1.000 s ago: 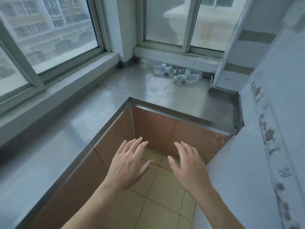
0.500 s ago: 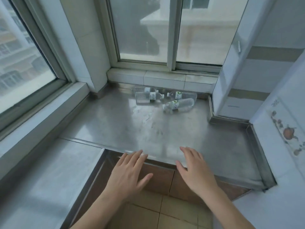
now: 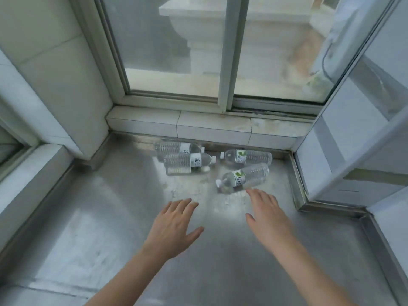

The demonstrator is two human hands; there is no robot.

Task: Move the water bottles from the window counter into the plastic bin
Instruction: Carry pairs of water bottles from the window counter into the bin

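Reaching out over the shiny metal counter, the person holds both hands flat and open, with nothing in them. The left hand and the right hand are apart from each other, palms down, fingers spread a little. They look ready to grab, which is likely why they are held this way.

Four water bottles lie on their sides at the back of the counter, just under the window. Two lie close together on the left: the back bottle and the front-left bottle. The far-right bottle rests against the tiled ledge. The nearest bottle lies tilted, just beyond the right hand's fingertips, not touched yet.

Being round and lying down, the bottles could roll when bumped. No plastic bin shows anywhere, so no bottle has been moved into it here.
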